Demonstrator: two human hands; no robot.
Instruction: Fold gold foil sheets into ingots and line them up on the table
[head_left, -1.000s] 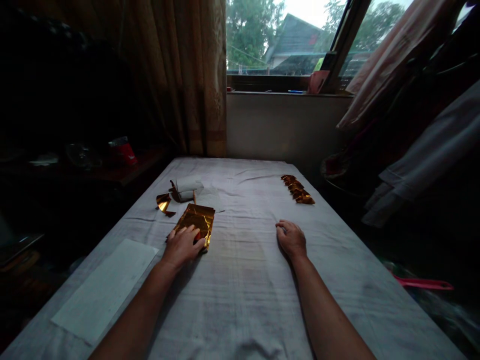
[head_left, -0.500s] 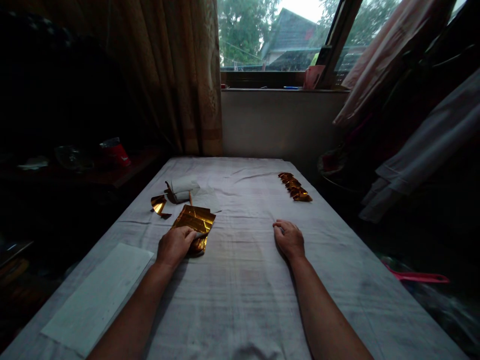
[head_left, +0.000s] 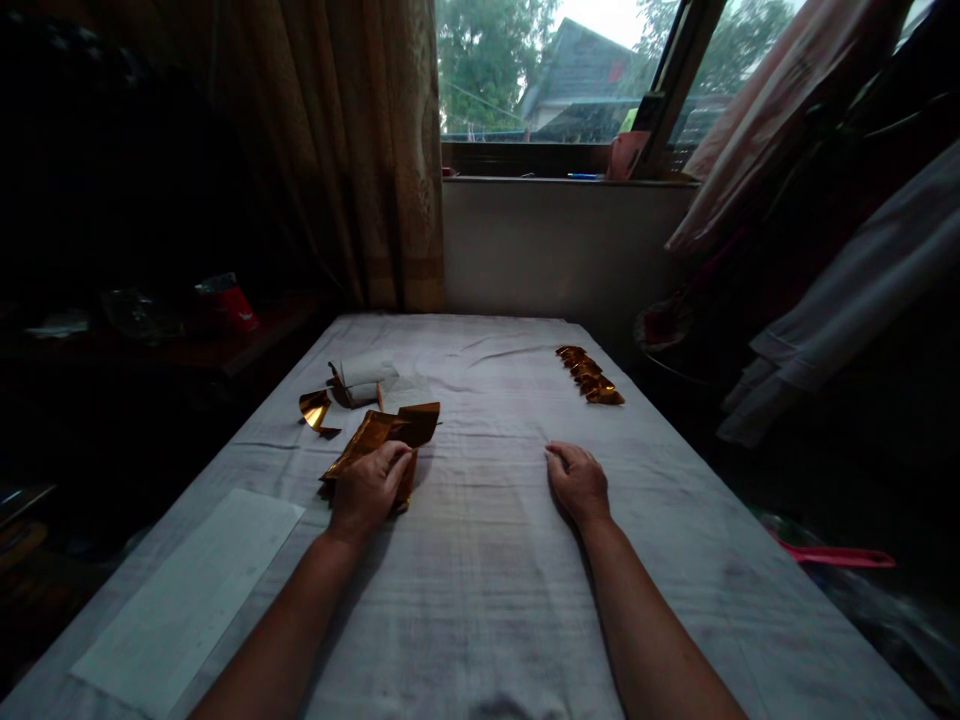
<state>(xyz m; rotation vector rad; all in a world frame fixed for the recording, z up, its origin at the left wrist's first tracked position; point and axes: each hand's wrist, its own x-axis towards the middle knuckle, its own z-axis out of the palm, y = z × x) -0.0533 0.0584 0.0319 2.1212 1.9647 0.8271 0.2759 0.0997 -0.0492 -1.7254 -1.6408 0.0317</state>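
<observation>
My left hand (head_left: 369, 488) pinches a sheet of shiny gold foil paper (head_left: 390, 430) and lifts its near edge off the stack beneath, so the sheet tilts up. My right hand (head_left: 576, 482) rests palm down on the white cloth of the table (head_left: 487, 560), fingers loosely curled, holding nothing. A row of folded gold paper pieces (head_left: 589, 376) lies at the far right of the table. A curled gold scrap (head_left: 315, 408) and a roll of white paper (head_left: 364, 376) sit beyond my left hand.
A flat white sheet (head_left: 187, 600) lies near the table's left edge. A dark side shelf at the left carries a red cup (head_left: 225, 304). Curtains hang at left and right of the window (head_left: 555, 80). A pink object (head_left: 836, 556) lies on the floor at right.
My left hand went from pressing flat on the gold stack to gripping a sheet and lifting it. The right hand stayed put.
</observation>
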